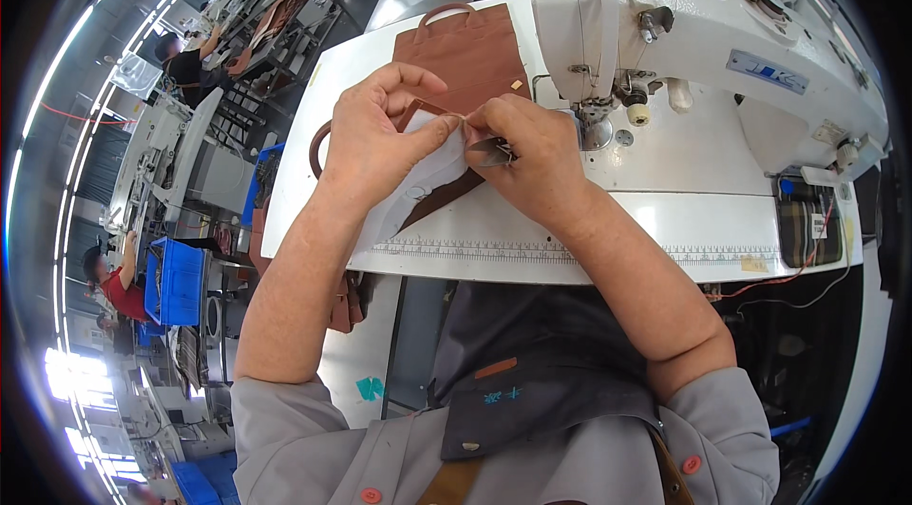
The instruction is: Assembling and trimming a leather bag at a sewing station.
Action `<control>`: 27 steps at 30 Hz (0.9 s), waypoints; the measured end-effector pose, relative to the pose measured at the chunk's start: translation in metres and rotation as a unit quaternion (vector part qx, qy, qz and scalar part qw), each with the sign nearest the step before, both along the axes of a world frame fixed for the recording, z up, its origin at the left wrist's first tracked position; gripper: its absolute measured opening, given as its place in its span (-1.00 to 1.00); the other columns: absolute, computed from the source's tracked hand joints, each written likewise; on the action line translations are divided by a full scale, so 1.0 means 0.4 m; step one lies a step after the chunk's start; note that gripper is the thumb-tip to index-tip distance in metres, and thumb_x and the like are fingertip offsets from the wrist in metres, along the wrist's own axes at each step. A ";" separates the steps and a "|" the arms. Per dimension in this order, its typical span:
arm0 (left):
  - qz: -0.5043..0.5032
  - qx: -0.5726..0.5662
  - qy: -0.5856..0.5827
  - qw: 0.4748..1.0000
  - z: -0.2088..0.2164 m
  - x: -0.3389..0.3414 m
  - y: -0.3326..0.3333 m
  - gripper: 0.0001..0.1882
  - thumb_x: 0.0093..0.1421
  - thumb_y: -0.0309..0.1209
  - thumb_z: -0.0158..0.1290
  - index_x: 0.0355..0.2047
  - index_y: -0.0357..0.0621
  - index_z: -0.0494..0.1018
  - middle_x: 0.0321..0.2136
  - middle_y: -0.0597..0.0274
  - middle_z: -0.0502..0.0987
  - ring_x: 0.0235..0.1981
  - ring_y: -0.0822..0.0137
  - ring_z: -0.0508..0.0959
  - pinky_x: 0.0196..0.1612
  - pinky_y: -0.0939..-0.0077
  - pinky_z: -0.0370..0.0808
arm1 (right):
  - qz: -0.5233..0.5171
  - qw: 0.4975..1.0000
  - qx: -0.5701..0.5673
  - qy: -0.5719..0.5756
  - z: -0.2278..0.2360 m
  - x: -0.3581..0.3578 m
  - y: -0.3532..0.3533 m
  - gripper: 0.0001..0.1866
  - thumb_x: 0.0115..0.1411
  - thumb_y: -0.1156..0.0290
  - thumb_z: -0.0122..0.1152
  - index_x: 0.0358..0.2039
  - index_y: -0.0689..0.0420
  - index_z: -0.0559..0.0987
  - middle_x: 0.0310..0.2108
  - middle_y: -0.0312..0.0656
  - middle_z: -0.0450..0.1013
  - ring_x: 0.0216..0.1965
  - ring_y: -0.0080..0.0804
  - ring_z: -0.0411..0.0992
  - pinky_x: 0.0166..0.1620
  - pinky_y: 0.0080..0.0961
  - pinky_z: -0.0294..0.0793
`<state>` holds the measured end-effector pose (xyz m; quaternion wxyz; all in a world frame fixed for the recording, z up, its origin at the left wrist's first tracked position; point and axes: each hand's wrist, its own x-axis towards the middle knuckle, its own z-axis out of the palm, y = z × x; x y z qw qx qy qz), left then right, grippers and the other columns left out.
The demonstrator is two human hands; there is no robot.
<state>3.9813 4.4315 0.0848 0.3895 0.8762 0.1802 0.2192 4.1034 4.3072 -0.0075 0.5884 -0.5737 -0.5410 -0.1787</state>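
Observation:
My left hand [366, 139] is closed on a brown piece with white lining [442, 166], its thumb and fingers gripping the piece's upper edge. Against that same edge, my right hand [537, 153] pinches with thumb and forefinger; what lies between the fingertips is too small to make out. Metal thread snips [491, 153] rest in the curled fingers of my right hand. Beyond both hands, a flat brown bag [465, 54] with a looped handle lies on the white table. The lower part of the held piece hangs toward the table's near edge, partly hidden by my left forearm.
A white sewing machine [693, 25] stands at the right, its presser foot [595, 115] close to my right hand. A ruler strip [665, 253] runs along the near table edge. A plaid item [809, 225] lies far right. Blue crates [180, 282] and co-workers are at left.

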 end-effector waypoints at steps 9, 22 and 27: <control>0.051 -0.023 -0.013 0.998 0.007 0.001 0.031 -0.61 0.04 -0.54 0.33 -0.12 -0.24 0.48 -0.44 0.20 0.70 -0.36 0.53 0.64 -0.22 0.67 0.50 | 0.026 0.993 -0.001 0.119 0.009 -0.002 -0.029 -0.81 -0.02 0.58 0.35 -0.51 0.16 0.46 -0.56 -0.15 0.49 -0.53 -0.23 0.52 -0.44 -0.39 0.47; -0.003 -0.016 0.003 1.000 0.012 -0.002 0.041 -0.64 0.05 -0.57 0.28 -0.11 -0.25 0.50 -0.30 0.16 0.70 -0.20 0.48 0.64 -0.11 0.59 0.53 | 0.068 0.972 -0.100 0.202 0.010 -0.004 -0.028 -0.70 0.07 0.23 0.46 -0.47 0.19 0.58 -0.59 -0.19 0.54 -0.58 -0.39 0.52 -0.44 -0.45 0.50; -0.052 0.027 0.096 0.994 0.027 0.011 0.015 -0.68 0.09 -0.53 0.22 -0.11 -0.27 0.64 -0.28 0.19 0.70 -0.20 0.50 0.61 -0.08 0.54 0.54 | 0.028 0.990 -0.057 0.125 0.004 -0.005 -0.019 -0.68 0.08 0.19 0.44 -0.45 0.22 0.62 -0.59 -0.13 0.55 -0.55 -0.26 0.56 -0.43 -0.40 0.52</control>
